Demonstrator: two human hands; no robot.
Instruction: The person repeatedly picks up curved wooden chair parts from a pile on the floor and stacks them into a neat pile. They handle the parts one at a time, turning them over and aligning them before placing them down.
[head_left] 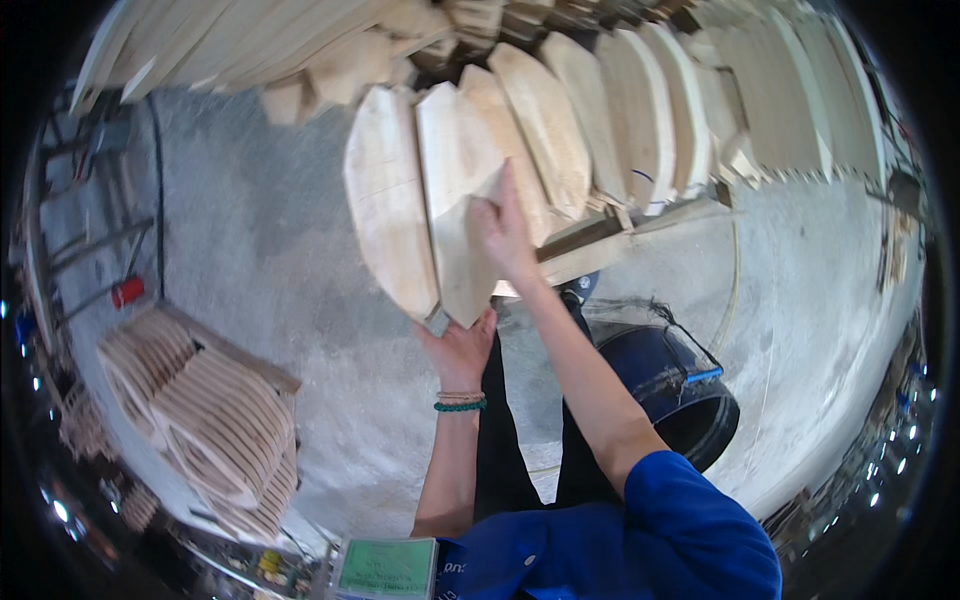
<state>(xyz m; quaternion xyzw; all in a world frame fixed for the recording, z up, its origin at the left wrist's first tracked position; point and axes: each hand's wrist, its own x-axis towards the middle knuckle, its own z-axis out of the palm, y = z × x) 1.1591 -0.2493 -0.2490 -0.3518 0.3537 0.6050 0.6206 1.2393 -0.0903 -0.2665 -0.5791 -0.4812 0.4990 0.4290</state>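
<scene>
Two pale wooden boards with tapered ends, a left board (390, 200) and a right board (460, 225), stand side by side in front of me with a narrow gap between them. My left hand (462, 352) is closed round their lower ends, its thumb by the right board's tip; the fingers behind are partly hidden. Against the right board's right side rests my right hand (508, 235), thumb and index finger stretched out and apart. The hand casts a shadow on that board, and its other fingers are hard to make out.
More curved boards (640, 120) lean in a row to the right, with wooden strips under them. Rough planks (230, 45) are stacked at the far left. A black bucket (660, 375) lies beside my legs. A pile of slatted wooden pieces (215, 410) sits on the concrete floor at left.
</scene>
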